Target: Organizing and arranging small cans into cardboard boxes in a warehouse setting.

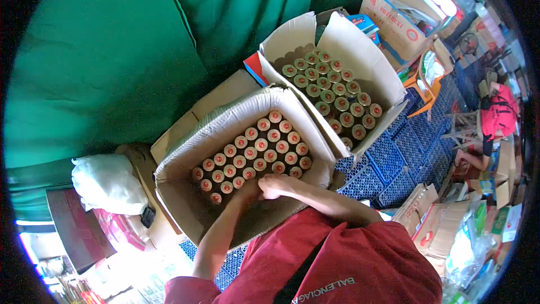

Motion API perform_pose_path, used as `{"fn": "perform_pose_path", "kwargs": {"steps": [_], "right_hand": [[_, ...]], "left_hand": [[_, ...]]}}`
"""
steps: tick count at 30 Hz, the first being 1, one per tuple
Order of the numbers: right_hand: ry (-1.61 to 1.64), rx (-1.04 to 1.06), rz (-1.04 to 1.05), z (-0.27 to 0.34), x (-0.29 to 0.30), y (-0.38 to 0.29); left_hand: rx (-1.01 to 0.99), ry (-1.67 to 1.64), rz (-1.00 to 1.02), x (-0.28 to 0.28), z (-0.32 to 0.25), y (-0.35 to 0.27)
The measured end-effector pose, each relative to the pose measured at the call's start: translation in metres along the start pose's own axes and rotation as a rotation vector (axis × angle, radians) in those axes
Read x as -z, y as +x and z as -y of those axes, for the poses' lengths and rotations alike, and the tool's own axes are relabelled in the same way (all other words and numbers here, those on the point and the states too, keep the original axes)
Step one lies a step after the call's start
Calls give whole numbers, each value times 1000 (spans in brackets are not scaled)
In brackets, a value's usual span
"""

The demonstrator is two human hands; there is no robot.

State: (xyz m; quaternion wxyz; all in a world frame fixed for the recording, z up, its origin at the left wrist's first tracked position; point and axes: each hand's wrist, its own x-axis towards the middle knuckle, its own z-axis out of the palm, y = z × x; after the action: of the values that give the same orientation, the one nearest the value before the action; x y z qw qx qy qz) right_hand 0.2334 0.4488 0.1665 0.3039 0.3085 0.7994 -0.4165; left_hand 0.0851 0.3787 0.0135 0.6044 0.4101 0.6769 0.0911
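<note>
A large cardboard box [179,202] stands open before me. Rows of upright cylinders [250,153] fill much of it, each with a round pale gold top and a red centre. My right hand [273,185] is over the near edge of these rows, its fingers curled. Beside it, and partly covered by it, my left hand [249,191] reaches down into the box. The two hands touch or overlap. Whether either holds a cylinder is hidden. Behind and to the right, a second open cardboard box [358,46] contains similar cylinders [338,89], with greenish gold rims.
A green curtain [105,63] hangs behind the boxes. A white plastic bag [110,183] is at left. Blue patterned floor mats [388,164] lie at right, near an orange plastic chair [426,90]. Another person [500,109] in pink is at far right among cartons [443,223].
</note>
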Motion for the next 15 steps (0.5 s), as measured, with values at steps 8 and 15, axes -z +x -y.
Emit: {"fn": "perform_pose_path", "kwargs": {"steps": [8, 15], "right_hand": [[30, 187, -606, -15, 72, -142], [475, 413, -938, -85, 132, -246]], "left_hand": [[-444, 440, -20, 47, -204, -97], [-854, -140, -270, 13, -361, -127]]}}
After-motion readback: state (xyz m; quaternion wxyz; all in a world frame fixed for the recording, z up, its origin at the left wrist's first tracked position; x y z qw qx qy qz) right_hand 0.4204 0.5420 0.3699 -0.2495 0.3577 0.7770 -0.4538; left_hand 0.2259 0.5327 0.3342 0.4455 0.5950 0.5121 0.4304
